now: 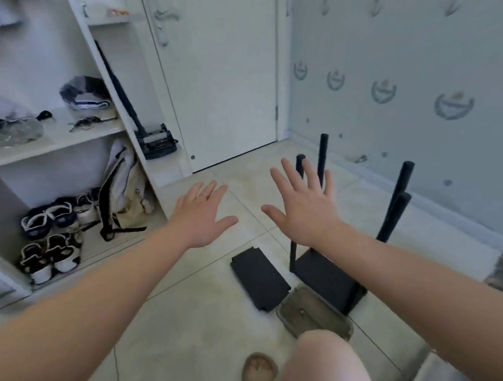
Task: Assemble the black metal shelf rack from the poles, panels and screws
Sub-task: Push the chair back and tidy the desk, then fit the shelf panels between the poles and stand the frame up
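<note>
Both hands hang in the air, empty. We see the left hand point(201, 214) spread flat with a ring on one finger, and the right hand point(304, 207) fanned wide beside it, holding nothing. From our view the right hand's fingers cross in front of two far poles and grip neither.

Below the right wrist stands the part-built rack. Its black base panel point(323, 271) lies on the tiled floor point(194, 326), and four black poles point(403, 181) rise from its corners. A second, loose panel point(260, 278) lies flat just left of the base. A shallow clear tray point(320, 321) sits near both, close to the person's knee point(322, 359) and sandalled foot point(258, 369). What looks like a single screw point(302, 311) rests in it.

Further out are a white cupboard point(140, 123) holding shoes point(48, 217) and a backpack point(123, 192), a closed door point(222, 74) and a patterned wall point(413, 62).

We judge the next step to be seating the loose panel on the pole tops, and that is where the risk lies. We cannot tell how tightly the poles are fixed. If one leans, the panel could jam on a corner or push the frame over against the wall. The tray is also exposed, because a shifted knee or foot could knock it and scatter small hardware across the tiles.
</note>
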Demonstrator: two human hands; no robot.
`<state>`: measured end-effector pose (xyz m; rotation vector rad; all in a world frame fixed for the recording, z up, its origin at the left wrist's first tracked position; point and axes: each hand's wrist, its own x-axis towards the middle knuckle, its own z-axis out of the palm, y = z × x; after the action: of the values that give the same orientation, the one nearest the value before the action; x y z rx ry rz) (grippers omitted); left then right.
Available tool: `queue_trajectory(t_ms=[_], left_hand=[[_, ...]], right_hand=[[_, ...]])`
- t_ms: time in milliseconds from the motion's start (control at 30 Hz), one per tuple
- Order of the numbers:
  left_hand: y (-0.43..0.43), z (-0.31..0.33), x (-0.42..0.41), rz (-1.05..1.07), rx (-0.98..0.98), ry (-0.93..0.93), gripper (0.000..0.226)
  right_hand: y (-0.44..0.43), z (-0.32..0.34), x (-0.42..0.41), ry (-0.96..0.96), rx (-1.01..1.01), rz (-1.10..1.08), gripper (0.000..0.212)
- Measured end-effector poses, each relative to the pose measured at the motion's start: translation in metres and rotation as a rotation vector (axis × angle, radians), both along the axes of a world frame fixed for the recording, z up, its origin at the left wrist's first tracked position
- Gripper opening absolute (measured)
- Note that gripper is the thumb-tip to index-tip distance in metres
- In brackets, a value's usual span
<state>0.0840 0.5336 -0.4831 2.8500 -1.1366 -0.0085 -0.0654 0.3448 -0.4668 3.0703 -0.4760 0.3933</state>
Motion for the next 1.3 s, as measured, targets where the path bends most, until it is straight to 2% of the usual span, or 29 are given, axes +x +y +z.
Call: queue_trajectory(t_ms=[167,400,500,633,733,833,933,1067,1200,1300], left_hand=[[-0.083,0.002,-0.008,-0.069,-0.024,0.056,0.084],[-0.178,-0.012,0.003,-0.025,-0.158,0.300,0.090],[-0.210,-0.023,0.019,0.029,-0.244,0.425,0.096],[-0.248,-0.039,0.039,0.104,-0.380,0.554,0.101],[-0.275,-0.048,0.051,0.134,-0.488,0.594,0.085],[-0.296,-0.053,0.057,0.172,-0.595,0.602,0.048],[-0.303,-0.057,0.056,0.213,-0.609,0.629,0.040],[-0.294,-0.055,0.051,0.177,-0.602,0.553,0.026],[-0.275,-0.041,0.043,0.088,-0.677,0.531,0.027],[-0.256,-0.018,0.036,0.050,-0.740,0.478,0.025]], right_hand=[[-0.066,-0.012,-0.057,0.051,0.014,-0.137,0.076],[-0.137,-0.035,-0.100,0.032,0.103,-0.355,0.077],[-0.154,-0.049,-0.106,-0.012,0.247,-0.412,0.081],[-0.170,-0.066,-0.103,-0.103,0.580,-0.397,0.084],[-0.180,-0.076,-0.099,-0.178,0.646,-0.419,0.075],[-0.191,-0.083,-0.095,-0.259,0.763,-0.472,0.045],[-0.197,-0.091,-0.091,-0.297,0.877,-0.508,0.023],[-0.199,-0.096,-0.092,-0.368,0.927,-0.508,0.021],[-0.201,-0.090,-0.100,-0.471,0.995,-0.508,0.025],[-0.197,-0.081,-0.100,-0.510,0.957,-0.468,0.022]])
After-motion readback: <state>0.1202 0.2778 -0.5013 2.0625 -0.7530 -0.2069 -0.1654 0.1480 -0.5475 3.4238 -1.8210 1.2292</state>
